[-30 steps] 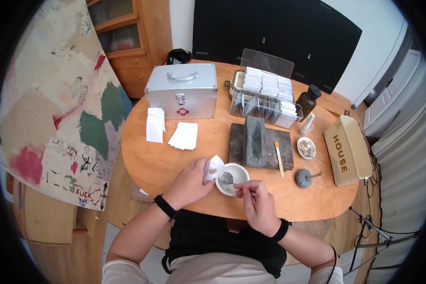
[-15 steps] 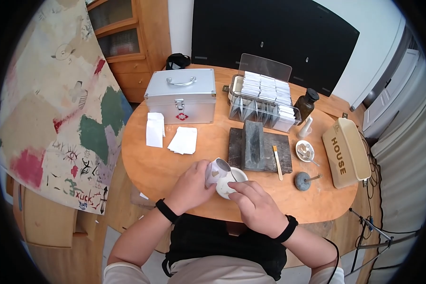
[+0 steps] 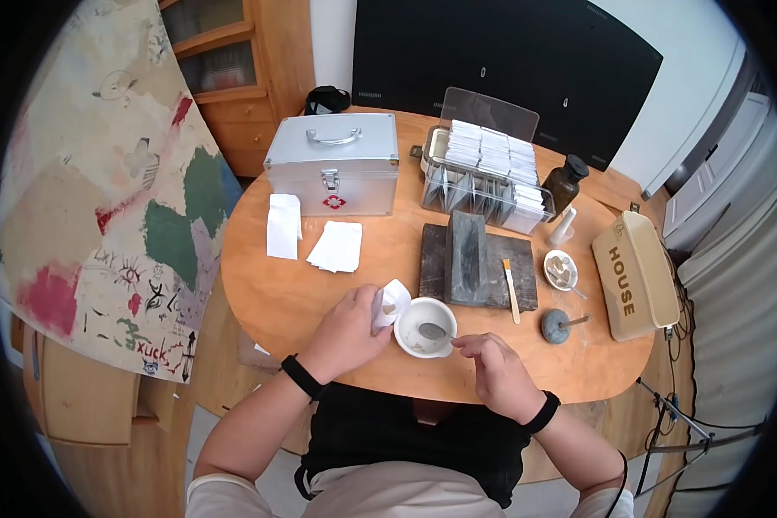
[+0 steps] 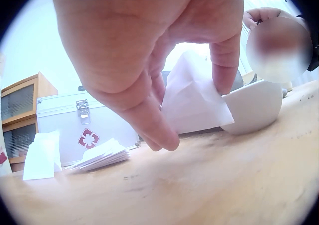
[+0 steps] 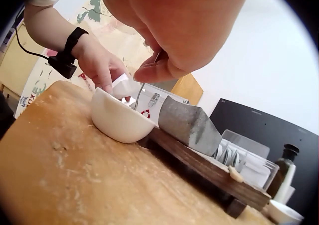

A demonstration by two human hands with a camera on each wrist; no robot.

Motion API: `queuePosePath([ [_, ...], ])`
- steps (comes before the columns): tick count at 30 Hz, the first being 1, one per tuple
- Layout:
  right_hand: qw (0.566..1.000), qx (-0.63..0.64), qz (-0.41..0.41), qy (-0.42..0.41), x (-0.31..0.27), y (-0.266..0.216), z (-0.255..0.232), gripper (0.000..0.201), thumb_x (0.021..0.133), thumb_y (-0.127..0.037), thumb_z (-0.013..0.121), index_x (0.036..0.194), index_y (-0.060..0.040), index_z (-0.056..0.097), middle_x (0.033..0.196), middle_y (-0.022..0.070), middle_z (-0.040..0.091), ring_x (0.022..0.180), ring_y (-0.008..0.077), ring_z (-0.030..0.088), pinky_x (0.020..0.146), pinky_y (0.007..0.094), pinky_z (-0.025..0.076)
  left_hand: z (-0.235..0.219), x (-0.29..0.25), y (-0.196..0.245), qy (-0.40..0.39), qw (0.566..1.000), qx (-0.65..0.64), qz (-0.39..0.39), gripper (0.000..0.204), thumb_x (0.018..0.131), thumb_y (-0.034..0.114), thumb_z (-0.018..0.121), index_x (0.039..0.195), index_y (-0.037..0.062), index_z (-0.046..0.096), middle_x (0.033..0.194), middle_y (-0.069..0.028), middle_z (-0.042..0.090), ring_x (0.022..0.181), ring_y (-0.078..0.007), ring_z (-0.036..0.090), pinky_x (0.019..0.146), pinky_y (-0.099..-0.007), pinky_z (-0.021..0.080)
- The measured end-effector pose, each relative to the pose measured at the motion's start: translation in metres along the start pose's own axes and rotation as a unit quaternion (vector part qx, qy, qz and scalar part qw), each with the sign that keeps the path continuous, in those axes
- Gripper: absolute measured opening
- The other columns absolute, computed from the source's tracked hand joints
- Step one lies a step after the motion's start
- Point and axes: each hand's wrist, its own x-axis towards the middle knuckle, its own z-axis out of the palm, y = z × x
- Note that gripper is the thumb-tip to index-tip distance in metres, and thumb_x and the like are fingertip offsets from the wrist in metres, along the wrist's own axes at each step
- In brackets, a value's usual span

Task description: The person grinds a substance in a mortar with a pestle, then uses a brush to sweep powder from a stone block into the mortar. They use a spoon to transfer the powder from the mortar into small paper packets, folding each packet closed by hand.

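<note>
My left hand (image 3: 347,328) grips an open white paper packet (image 3: 393,302) between thumb and fingers, beside the left rim of a white bowl (image 3: 412,326). A little light brown material shows inside the packet. In my right hand (image 3: 502,373) a metal spoon (image 3: 432,331) is pinched by its handle, its head down inside the bowl. Pale bits lie at the bowl's bottom. The left wrist view shows the packet (image 4: 194,98) upright against the bowl (image 4: 256,108). From the right wrist, the spoon handle (image 5: 140,94) rises out of the bowl (image 5: 119,117).
Behind the bowl a grey stone block (image 3: 466,259) and a brush (image 3: 511,289) lie on a dark slab (image 3: 432,259). White paper packets (image 3: 335,247) sit before a silver case (image 3: 332,164). Rightward are a small dish (image 3: 561,269), a round stone (image 3: 555,326) and a beige bin (image 3: 634,276).
The spoon rose from the bowl to the packet's mouth half a second ago, and is now back down in the bowl. My right hand has shifted right; the left stays nearly still.
</note>
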Motion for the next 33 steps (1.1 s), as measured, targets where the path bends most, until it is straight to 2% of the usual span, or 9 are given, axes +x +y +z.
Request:
queuePosePath([
  [9,0.998,0.068,0.004,-0.001,-0.015,-0.016,0.025,0.031,0.088,0.019,0.054,0.111,-0.0016,0.049,0.112,0.0199,0.068,0.104,0.0389,0.067,0.087,0.0438,0.057,0.002,0.001,0.002,-0.009,1.000,-0.005,-0.005,0.051,0.087,0.016,0.076,0.128,-0.0038,0.053,0.121,-0.0269,0.064,0.114,-0.0445,0.064,0.097,-0.0491,0.053],
  [12,0.998,0.057,-0.008,0.018,-0.010,-0.027,0.031,0.027,0.093,0.016,0.053,0.114,-0.0009,0.049,0.106,0.0183,0.068,0.099,0.0360,0.069,0.084,0.0421,0.058,0.002,0.000,0.003,-0.007,1.000,-0.001,-0.005,0.051,0.087,0.016,0.075,0.128,-0.0039,0.053,0.121,-0.0271,0.064,0.114,-0.0446,0.064,0.097,-0.0493,0.052],
  [14,0.989,0.121,0.077,0.034,-0.005,-0.032,0.034,0.021,0.096,0.009,0.057,0.114,0.0003,0.052,0.105,0.0229,0.067,0.094,0.0407,0.068,0.082,0.0454,0.057,0.002,0.000,0.003,-0.005,1.000,0.001,-0.004,0.051,0.087,0.015,0.075,0.128,-0.0040,0.053,0.122,-0.0272,0.064,0.114,-0.0447,0.063,0.097,-0.0494,0.052],
  [15,0.989,0.121,0.076,0.034,-0.002,-0.035,0.034,0.021,0.096,0.009,0.057,0.114,0.0003,0.052,0.105,0.0229,0.067,0.094,0.0407,0.068,0.082,0.0454,0.057,0.002,0.000,0.003,-0.007,1.000,0.003,-0.006,0.052,0.087,0.016,0.075,0.129,-0.0038,0.053,0.122,-0.0274,0.064,0.115,-0.0448,0.063,0.097,-0.0495,0.052],
  [17,0.972,0.173,0.148,0.060,0.005,-0.040,0.035,0.013,0.102,0.002,0.058,0.114,0.0000,0.052,0.099,0.0222,0.069,0.088,0.0386,0.071,0.076,0.0426,0.058,0.001,0.001,0.004,-0.007,1.000,0.005,-0.007,0.053,0.087,0.016,0.075,0.130,-0.0037,0.053,0.122,-0.0275,0.064,0.115,-0.0449,0.063,0.097,-0.0496,0.052],
  [24,0.965,0.196,0.146,0.092,0.013,-0.039,0.042,0.009,0.106,0.000,0.055,0.113,0.0009,0.050,0.098,0.0196,0.072,0.092,0.0324,0.075,0.079,0.0385,0.059,-0.001,0.003,0.005,-0.017,1.000,0.002,-0.016,0.054,0.087,0.017,0.075,0.131,-0.0030,0.052,0.123,-0.0277,0.064,0.115,-0.0448,0.064,0.097,-0.0493,0.053],
  [27,0.959,0.208,0.152,0.115,0.017,-0.035,0.043,0.010,0.106,-0.001,0.054,0.114,0.0011,0.047,0.099,0.0183,0.073,0.093,0.0267,0.076,0.081,0.0366,0.060,-0.002,0.003,0.006,-0.019,1.000,0.000,-0.018,0.054,0.087,0.018,0.075,0.131,-0.0032,0.052,0.122,-0.0277,0.064,0.114,-0.0447,0.064,0.096,-0.0489,0.053],
  [29,0.947,0.241,0.164,0.135,0.018,-0.029,0.044,0.009,0.108,-0.001,0.051,0.114,0.0008,0.045,0.102,0.0176,0.073,0.091,0.0221,0.075,0.081,0.0347,0.061,-0.002,0.003,0.006,-0.018,1.000,0.000,-0.019,0.054,0.087,0.018,0.075,0.131,-0.0033,0.052,0.122,-0.0276,0.064,0.113,-0.0447,0.064,0.096,-0.0488,0.053],
  [33,0.922,0.295,0.190,0.162,0.016,-0.016,0.046,0.008,0.108,0.001,0.048,0.115,0.0001,0.043,0.105,0.0174,0.073,0.089,0.0196,0.073,0.080,0.0328,0.060,-0.001,0.003,0.004,-0.012,1.000,0.007,-0.011,0.054,0.087,0.018,0.075,0.131,-0.0039,0.052,0.121,-0.0275,0.065,0.113,-0.0446,0.064,0.096,-0.0487,0.053],
])
